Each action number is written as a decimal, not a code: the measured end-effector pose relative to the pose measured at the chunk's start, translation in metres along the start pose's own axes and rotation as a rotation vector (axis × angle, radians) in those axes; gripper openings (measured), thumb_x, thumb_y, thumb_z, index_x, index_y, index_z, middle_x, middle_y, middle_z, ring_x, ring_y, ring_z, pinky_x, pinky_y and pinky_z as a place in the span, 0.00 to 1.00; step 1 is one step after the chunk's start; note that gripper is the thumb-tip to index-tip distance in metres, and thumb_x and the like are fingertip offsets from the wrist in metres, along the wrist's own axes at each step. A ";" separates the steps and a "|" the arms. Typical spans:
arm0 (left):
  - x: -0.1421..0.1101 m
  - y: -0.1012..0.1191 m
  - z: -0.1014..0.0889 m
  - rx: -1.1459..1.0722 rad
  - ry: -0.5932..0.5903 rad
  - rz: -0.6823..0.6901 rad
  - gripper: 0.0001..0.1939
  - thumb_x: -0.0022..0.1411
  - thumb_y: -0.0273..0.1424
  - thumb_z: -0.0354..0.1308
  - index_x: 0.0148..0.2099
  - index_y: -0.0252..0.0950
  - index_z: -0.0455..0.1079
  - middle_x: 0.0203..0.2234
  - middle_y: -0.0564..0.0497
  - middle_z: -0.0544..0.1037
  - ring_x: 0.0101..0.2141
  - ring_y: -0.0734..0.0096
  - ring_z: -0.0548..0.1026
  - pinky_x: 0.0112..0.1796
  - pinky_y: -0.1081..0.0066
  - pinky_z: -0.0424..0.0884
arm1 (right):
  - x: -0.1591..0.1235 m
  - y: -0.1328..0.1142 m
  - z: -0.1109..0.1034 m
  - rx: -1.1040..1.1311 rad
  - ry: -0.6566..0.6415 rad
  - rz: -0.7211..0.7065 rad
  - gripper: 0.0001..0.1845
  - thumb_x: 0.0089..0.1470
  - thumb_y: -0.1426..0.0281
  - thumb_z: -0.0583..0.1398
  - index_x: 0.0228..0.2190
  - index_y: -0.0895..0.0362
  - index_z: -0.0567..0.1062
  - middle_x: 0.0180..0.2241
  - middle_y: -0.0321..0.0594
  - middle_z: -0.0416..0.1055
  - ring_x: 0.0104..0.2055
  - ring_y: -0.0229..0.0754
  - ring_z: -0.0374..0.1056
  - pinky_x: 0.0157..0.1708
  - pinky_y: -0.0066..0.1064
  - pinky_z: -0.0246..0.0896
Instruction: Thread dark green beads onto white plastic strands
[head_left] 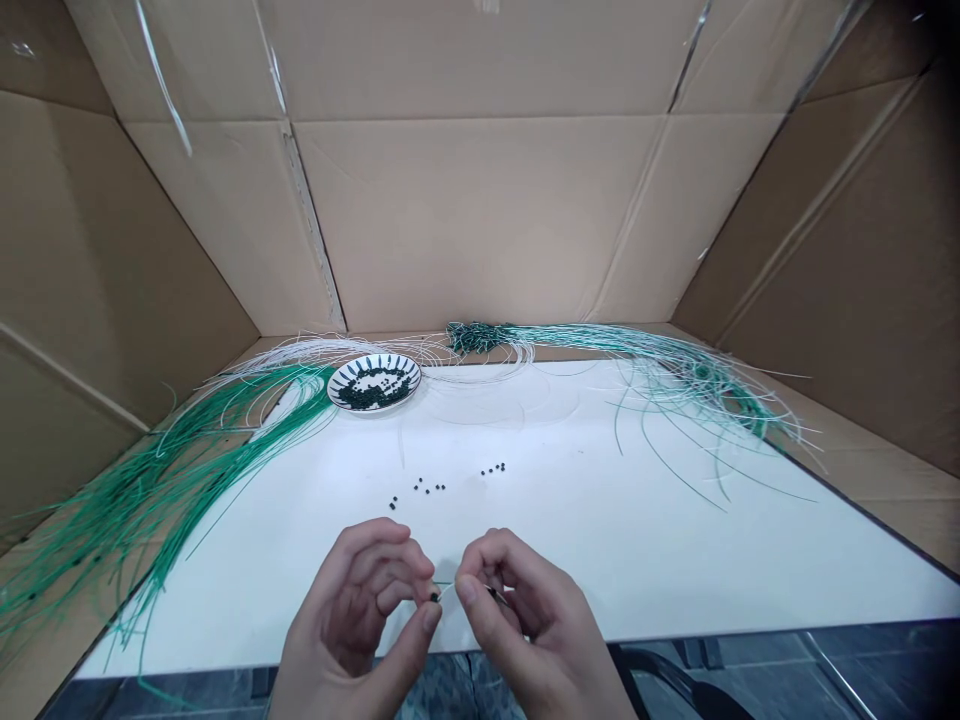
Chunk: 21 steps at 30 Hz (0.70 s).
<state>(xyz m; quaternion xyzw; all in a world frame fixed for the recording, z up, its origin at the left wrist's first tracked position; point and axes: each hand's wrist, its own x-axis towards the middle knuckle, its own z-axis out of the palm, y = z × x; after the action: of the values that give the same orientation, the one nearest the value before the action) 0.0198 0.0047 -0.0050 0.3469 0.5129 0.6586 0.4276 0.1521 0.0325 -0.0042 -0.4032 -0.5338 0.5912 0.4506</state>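
My left hand (352, 612) pinches a tiny dark bead (434, 597) between thumb and forefinger. My right hand (529, 618) is close beside it, fingers closed on a thin pale wire (448, 590) that runs toward the bead. Whether the wire passes through the bead is too small to tell. Loose dark beads (424, 487) lie scattered on the white board (600, 540) ahead of my hands. Behind them, a patterned black-and-white dish (374, 382) holds a pile of similar beads.
Long bundles of green wires (150, 490) spread along the left, and more green and white strands (675, 375) curve along the back right. A cardboard box (480, 210) encloses the board at the back and sides. A dark tiled floor (847, 660) shows below the front edge.
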 end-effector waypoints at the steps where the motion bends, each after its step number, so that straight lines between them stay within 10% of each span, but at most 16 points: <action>1: 0.000 0.000 0.000 -0.007 0.005 -0.011 0.22 0.43 0.40 0.79 0.40 0.43 0.76 0.27 0.56 0.81 0.29 0.74 0.78 0.32 0.82 0.74 | 0.000 0.001 0.000 -0.024 -0.007 -0.029 0.11 0.57 0.63 0.62 0.28 0.56 0.71 0.25 0.31 0.59 0.26 0.35 0.52 0.26 0.29 0.46; 21: 0.002 0.009 -0.002 -0.090 -0.060 -0.127 0.21 0.43 0.38 0.79 0.38 0.43 0.75 0.23 0.58 0.79 0.27 0.77 0.75 0.29 0.82 0.72 | -0.006 0.016 0.002 -0.419 0.136 -0.613 0.08 0.59 0.79 0.59 0.32 0.54 0.73 0.27 0.30 0.61 0.26 0.34 0.61 0.27 0.23 0.59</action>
<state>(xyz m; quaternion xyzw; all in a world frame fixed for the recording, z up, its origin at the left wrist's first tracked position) 0.0155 0.0045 0.0029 0.3137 0.4905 0.6417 0.4992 0.1497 0.0261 -0.0199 -0.3468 -0.7079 0.2786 0.5487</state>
